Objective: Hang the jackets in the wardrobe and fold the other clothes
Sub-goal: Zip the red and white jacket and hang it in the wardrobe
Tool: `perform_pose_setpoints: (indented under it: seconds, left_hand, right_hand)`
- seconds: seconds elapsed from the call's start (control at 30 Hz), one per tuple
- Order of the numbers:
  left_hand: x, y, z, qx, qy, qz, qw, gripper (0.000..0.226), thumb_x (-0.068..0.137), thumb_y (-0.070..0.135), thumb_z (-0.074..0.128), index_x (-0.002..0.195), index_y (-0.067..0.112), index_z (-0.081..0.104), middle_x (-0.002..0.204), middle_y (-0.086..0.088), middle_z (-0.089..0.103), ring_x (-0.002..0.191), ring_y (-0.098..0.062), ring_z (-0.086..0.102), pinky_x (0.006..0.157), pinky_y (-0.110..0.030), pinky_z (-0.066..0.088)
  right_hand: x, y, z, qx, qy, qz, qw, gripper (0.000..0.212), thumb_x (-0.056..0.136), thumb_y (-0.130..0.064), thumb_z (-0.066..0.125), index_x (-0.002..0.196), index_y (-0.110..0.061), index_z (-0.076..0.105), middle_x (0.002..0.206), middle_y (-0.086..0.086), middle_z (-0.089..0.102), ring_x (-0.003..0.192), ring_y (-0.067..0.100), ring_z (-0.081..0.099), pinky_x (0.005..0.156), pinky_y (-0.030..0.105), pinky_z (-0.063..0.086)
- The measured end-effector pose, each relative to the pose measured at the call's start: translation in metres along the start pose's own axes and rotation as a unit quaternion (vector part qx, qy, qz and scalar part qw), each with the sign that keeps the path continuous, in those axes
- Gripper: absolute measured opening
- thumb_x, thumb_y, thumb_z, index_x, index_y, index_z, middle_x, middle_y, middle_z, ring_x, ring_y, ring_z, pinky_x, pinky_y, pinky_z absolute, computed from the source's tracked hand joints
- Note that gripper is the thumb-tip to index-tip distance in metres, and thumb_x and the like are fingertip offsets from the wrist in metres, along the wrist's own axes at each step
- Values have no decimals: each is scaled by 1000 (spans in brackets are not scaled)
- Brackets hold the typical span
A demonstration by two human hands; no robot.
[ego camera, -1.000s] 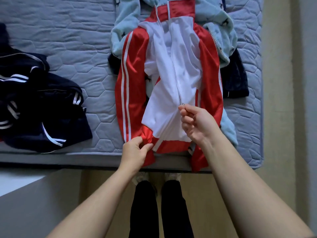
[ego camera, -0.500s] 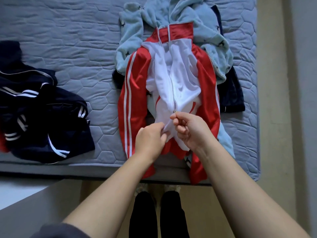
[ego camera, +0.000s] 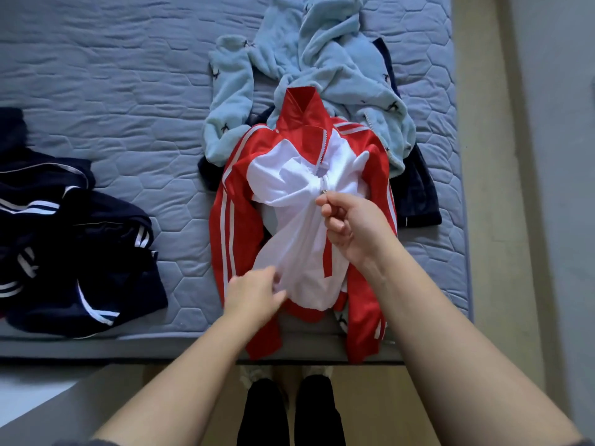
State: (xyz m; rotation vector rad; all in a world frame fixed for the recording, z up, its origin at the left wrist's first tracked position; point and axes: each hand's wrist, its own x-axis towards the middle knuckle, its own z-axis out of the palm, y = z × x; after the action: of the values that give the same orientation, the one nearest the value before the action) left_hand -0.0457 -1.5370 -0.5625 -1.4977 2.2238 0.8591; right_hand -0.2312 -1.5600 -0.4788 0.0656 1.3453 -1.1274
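Red and white track jacket (ego camera: 289, 188): lies front up on a grey quilted mattress (ego camera: 128, 91), close to its near edge, with the red collar pointing away from the person and both red sleeves, each with white stripes, running down its sides; the cuffs hang over the mattress edge. The white front panel is bunched and creased around the zip. Zipper pull (ego camera: 323, 192): small and metallic, at mid-chest; the zip is joined below it and parted above it up to the collar. Right hand (ego camera: 351, 226): thumb and forefinger pinch the zipper pull, and the remaining fingers are curled into the palm over the white panel. Left hand (ego camera: 254, 294): motion-blurred, low on the jacket front just above the red hem, with the fingers drawn together on a fold of the white fabric. Light blue fleece garment (ego camera: 338, 69): crumpled, with small dark motifs, lying under and beyond the jacket's collar and shoulders. Dark navy garment (ego camera: 415, 194): partly under the fleece, showing at the jacket's right and a little at its left. Pile of navy clothes with white stripes (ego camera: 80, 252): heaped on the left of the mattress, well apart from the jacket. Legs in black trousers (ego camera: 289, 413): standing at the mattress edge, below the jacket.
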Motion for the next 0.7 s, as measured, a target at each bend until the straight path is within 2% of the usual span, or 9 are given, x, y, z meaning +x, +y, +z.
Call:
perform_pose_setpoints:
  seconds: [0.07,0.13,0.3,0.4,0.53,0.7]
  left_hand:
    - [13,24,-18,-80,62,23,995,24,87,41,57,100,22,62,92,4,68,90,-20,63,78,-35,48]
    - [24,40,-31,-115,112,36,986,19,89,38,56,91,20,64,86,2,69,85,-21,63,74,-37,49]
    - [30,48,-34,-130,171,37,976,25,89,46,56,90,22,61,84,9,63,75,-13,58,67,-31,43]
    - [30,51,-31,-110,192,43,974,27,91,42,54,82,17,61,77,6,61,71,-15,58,64,-32,42]
    - [30,49,-29,-88,186,49,977,28,92,33,53,71,15,56,67,3,55,65,-22,56,60,-30,32]
    - [19,34,-10,-4,94,50,994,23,93,34,50,73,25,44,69,10,45,75,-19,57,69,-29,30]
  right_hand:
    - [-2,4,1,-2,2,4,1000,25,95,-11,47,74,-5,60,53,-3,50,32,2,30,30,11,20]
    - [-3,7,1,-5,2,5,1000,25,96,-11,46,75,-5,60,54,-3,49,32,2,30,30,11,20]
    - [-4,8,-1,-5,-3,-3,1000,24,96,-10,46,76,-5,59,56,-1,49,33,1,30,30,11,20]
    - [-3,10,-1,-6,-8,-3,1000,24,96,-11,46,77,-5,60,55,-2,50,33,2,30,30,11,21]
    - [-2,14,-3,-7,-3,-4,1000,25,95,-11,47,76,-5,62,54,-3,51,34,2,31,32,11,21]
    - [-1,19,-6,5,17,-1,1000,20,91,-9,50,77,-4,63,54,-3,53,35,2,32,33,13,19]
